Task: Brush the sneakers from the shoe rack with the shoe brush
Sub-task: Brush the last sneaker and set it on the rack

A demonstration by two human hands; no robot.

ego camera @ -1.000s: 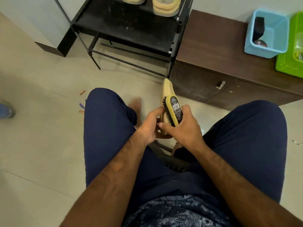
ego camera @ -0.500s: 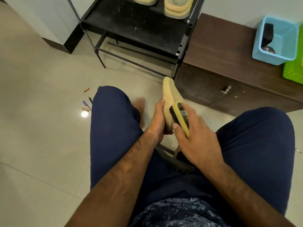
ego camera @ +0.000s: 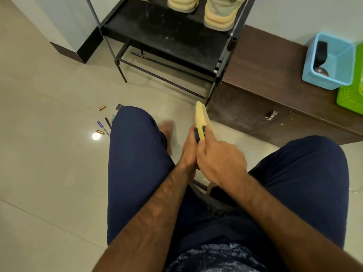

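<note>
A tan sneaker [ego camera: 200,114] stands on edge between my knees, toe pointing away from me. My left hand [ego camera: 188,149] holds its near end from the left side. My right hand [ego camera: 220,160] grips the yellow shoe brush [ego camera: 200,132] and presses its black bristles against the sneaker. Most of the brush is hidden by my fingers. Two more pale yellow sneakers [ego camera: 220,14] sit on the black shoe rack [ego camera: 167,42] ahead.
A brown low cabinet [ego camera: 275,79] stands right of the rack, carrying a blue basket [ego camera: 330,63] and a green basket [ego camera: 351,95]. Pens and small brass pieces [ego camera: 102,122] lie on the tiled floor left of my left knee. My bare foot [ego camera: 167,132] rests on the floor.
My right hand has turned the brush edge-on and slid it up along the sneaker. The label side seen a second ago no longer shows. The camera has tilted upward, showing more of the rack.
</note>
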